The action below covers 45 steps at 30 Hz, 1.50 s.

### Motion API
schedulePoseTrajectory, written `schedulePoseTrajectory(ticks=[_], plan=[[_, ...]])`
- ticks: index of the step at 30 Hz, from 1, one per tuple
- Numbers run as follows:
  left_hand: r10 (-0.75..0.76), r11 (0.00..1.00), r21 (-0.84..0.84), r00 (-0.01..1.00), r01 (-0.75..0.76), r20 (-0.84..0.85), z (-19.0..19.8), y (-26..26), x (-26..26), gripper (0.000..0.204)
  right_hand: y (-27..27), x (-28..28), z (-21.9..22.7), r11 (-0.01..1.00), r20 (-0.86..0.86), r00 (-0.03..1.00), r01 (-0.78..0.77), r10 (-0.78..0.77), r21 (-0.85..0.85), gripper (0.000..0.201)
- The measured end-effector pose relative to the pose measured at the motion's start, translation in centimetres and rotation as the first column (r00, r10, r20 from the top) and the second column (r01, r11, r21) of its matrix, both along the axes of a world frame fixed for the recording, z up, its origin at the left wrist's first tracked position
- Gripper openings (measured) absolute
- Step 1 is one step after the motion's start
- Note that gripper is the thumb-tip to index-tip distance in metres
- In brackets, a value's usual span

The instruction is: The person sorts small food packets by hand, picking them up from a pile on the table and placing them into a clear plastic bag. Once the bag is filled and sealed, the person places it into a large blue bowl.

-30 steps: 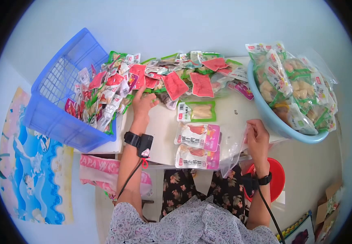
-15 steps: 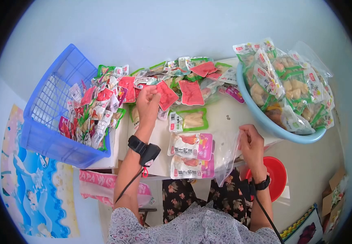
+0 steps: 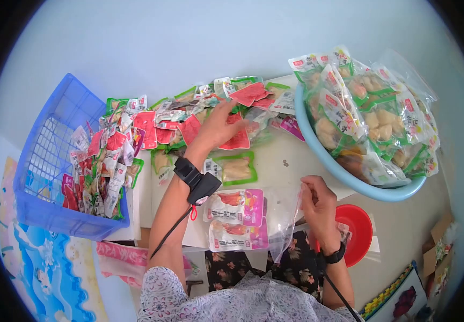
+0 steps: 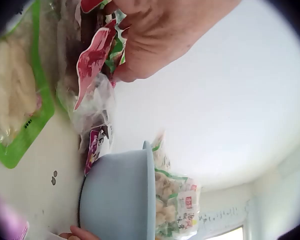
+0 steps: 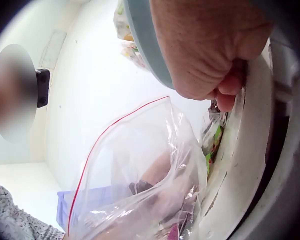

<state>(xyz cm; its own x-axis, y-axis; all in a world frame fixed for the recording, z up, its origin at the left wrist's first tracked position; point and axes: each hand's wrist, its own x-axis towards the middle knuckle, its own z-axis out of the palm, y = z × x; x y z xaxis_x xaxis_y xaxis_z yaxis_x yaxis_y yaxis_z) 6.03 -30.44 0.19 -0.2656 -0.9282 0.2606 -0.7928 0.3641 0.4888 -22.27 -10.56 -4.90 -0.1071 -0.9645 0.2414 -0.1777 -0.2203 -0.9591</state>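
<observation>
My left hand (image 3: 218, 129) is over the pile of snack packets, thumb and fingers spread, fingertips at a red packet (image 3: 248, 94). In the left wrist view another red packet (image 4: 92, 65) hangs right by the fingers, whose tips are hidden. My right hand (image 3: 320, 209) pinches the upper edge of a clear zip bag (image 3: 285, 222) at the table's front; its red zip line shows in the right wrist view. Left of the bag lie two pink-and-white packets, an upper one (image 3: 234, 206) and a lower one (image 3: 234, 234). Behind them lies a green-edged packet (image 3: 237, 168) with pale food.
A blue basket (image 3: 33, 209) full of small packets stands at the left. At the right, a light-blue basin (image 3: 344, 180) is heaped with filled clear bags (image 3: 382, 121). A red bucket (image 3: 358, 236) is below the white table (image 3: 275, 155). An open carton (image 3: 436, 247) is at far right.
My left hand has moved right along the pile, from beside the basket to the red packets at its middle. The right hand keeps its pinch on the bag. The head view has shifted.
</observation>
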Motion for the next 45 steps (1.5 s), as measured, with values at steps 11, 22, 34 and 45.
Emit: schedulePoseTrajectory(ticks=[11,22,34,45], plan=[[-0.155,0.939,-0.259,0.952,0.225,0.265,3.5,2.0,-6.0,0.052,0.1,0.1,0.2,1.0,-0.031,0.999,-0.006,0.006,0.011,0.012],[-0.187,0.952,-0.186,0.944,0.242,0.272,1.8,0.5,-10.8,0.046,-0.2,0.1,0.1,0.998,-0.08,0.996,0.023,-0.027,-0.055,0.012],[0.066,0.973,-0.135,0.788,-0.187,-0.613,5.5,4.6,-1.6,0.028,-0.4,0.2,-0.6,0.995,-0.063,0.997,0.037,-0.043,-0.088,0.01],[-0.039,0.997,-0.062,0.38,-0.047,-0.924,7.8,16.4,-1.6,0.03,-0.1,-0.4,0.4,0.997,0.123,0.989,-0.078,0.078,-0.009,0.014]])
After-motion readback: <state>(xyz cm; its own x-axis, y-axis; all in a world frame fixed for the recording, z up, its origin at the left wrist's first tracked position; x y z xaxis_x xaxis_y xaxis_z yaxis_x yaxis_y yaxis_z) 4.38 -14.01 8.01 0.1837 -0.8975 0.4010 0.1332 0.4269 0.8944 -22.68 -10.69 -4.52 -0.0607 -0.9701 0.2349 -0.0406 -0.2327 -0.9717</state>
